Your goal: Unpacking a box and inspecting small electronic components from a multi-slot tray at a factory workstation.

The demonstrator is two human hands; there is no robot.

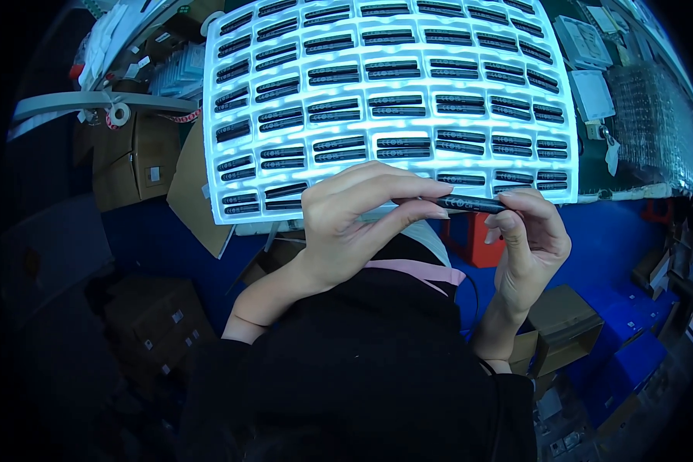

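Note:
A slim black pen-like cylinder (466, 203) with pale printing lies nearly level between my hands, just over the near edge of the tray. My left hand (350, 212) pinches its left end between thumb and fingers. At the other end, the thumb and fingertips of my right hand (533, 235) close on its tip. Beyond my hands spreads a large white tray (573, 154) divided into rows of compartments. Most visible pockets hold a pair of similar black cylinders (393, 69). My left hand hides part of the nearest row.
Plastic cases (583, 42) and a stack of clear plastic trays (654, 115) lie at the right of the table. A tape roll (118, 115) hangs by a pale bar at left. Cardboard boxes (155, 165), a red stool (481, 242) and blue bins (620, 377) stand below.

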